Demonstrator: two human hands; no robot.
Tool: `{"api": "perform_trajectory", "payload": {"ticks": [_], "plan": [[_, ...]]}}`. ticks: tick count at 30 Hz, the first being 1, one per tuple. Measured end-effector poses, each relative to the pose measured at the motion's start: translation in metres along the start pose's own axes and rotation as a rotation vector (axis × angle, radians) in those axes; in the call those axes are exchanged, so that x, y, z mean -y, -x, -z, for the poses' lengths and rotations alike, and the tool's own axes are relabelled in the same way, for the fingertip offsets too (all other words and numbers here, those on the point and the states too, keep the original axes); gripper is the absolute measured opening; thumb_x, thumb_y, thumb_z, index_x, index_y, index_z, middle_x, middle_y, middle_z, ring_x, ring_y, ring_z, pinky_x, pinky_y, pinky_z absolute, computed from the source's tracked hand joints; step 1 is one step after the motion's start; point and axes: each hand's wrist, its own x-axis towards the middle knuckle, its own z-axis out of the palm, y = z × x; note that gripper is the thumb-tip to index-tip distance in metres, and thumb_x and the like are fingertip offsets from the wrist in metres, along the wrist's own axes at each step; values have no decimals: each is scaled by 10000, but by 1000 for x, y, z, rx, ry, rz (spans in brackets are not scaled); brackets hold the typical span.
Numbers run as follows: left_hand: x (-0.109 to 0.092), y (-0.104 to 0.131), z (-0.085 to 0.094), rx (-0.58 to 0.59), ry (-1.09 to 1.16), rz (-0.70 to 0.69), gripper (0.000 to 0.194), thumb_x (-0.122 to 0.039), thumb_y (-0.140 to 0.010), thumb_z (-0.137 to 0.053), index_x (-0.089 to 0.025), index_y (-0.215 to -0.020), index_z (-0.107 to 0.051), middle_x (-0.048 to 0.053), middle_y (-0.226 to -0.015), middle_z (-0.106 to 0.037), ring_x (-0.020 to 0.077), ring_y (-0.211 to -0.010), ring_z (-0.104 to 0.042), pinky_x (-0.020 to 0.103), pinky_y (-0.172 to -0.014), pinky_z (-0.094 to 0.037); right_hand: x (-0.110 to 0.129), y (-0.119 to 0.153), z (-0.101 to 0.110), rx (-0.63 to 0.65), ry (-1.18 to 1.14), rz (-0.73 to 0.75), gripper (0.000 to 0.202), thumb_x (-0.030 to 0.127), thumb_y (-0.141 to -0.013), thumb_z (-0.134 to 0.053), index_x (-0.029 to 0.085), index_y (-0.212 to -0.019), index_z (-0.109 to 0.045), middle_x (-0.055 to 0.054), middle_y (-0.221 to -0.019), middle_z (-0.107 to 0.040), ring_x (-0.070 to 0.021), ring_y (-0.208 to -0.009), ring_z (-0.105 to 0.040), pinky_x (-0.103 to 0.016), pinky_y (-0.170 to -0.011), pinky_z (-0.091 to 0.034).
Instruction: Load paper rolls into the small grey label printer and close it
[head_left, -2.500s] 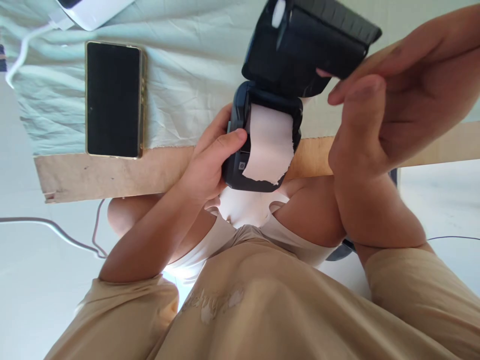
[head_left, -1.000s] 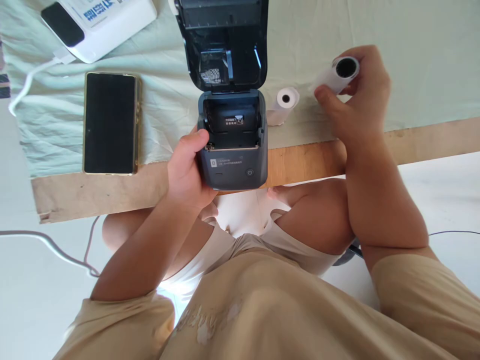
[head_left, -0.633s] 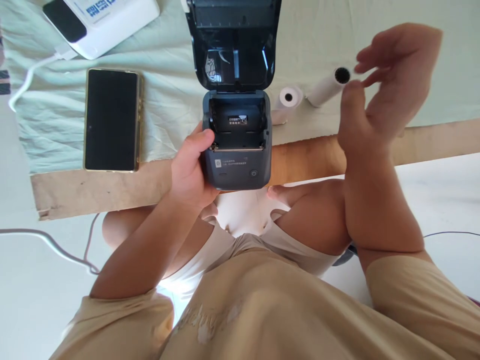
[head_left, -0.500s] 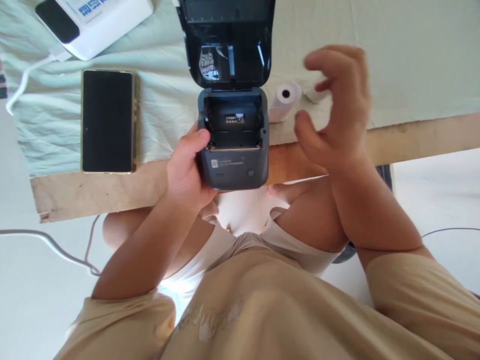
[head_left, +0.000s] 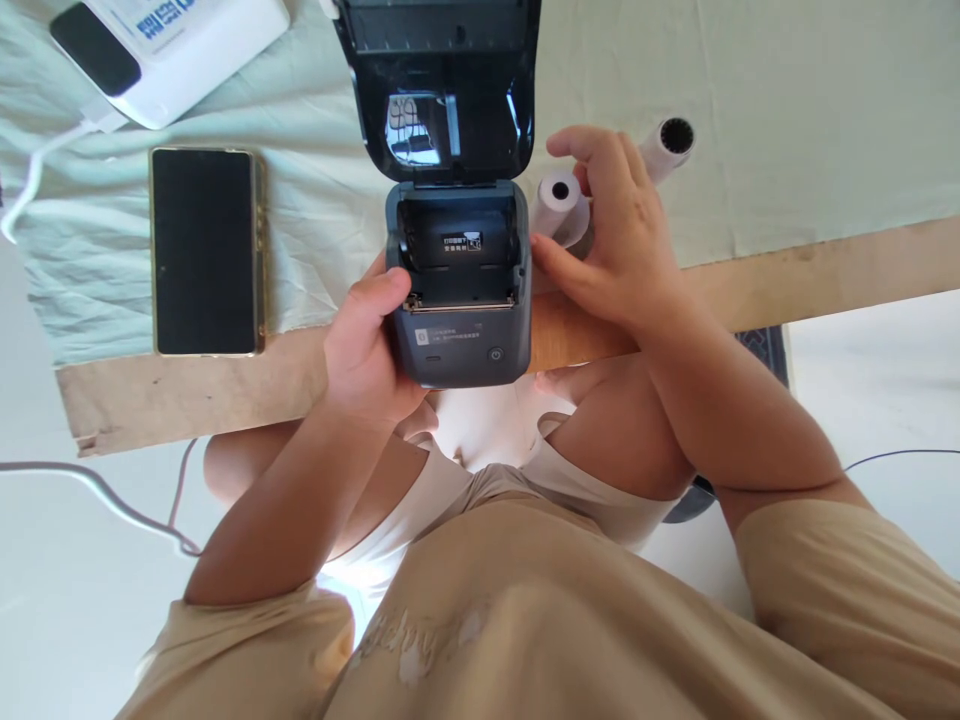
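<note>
I count one printer, matte dark plastic body, glossy lid hinged open, bay exposed, at the table's wooden edge. The left hand grasps its left side, thumb on the rim. The right hand curves around the nearer paper roll; whether its fingers grip, I cannot tell. Farther: one flat rectangular phone; a second roll, both being white cylinders with dark centres; one smooth white device, these three on creased green cloth

head camera | worn on the head | facing forward, steeply down | near the tabletop
</note>
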Motion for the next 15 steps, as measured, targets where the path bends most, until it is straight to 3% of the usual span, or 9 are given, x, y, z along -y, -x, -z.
{"api": "perform_trajectory", "payload": {"ticks": [5,11,15], "plan": [[2,-2,-1,-17,-17,-41,320,-394,-960,-663,-149,-1132,-774,48,-882,-877,260,-715,-803,398,-699,-650,3,-7,-4,-14,2,-64,365,371,-949,-762,335,-1289,-633,-93,-1287,-711,-317,-1195,-693,-492,-1005,-651],[-5,2,-4,-60,-121,67,300,-458,-905,-676,-198,-1052,-709,79,-799,-829,263,-576,-723,347,-431,-406,3,-13,-10,-56,72,-92,153,294,-961,-747,353,-1095,-703,-61,-1107,-717,-271,-1001,-702,-448,-831,-629],[-5,3,2,6,-73,84,333,-470,-909,-685,-191,-1086,-724,59,-694,-778,271,-599,-737,302,-399,-341,8,-14,-5,-78,-72,-137,392,143,-817,-765,357,-1130,-665,-6,-992,-707,-231,-888,-651,-417,-805,-562]]}}
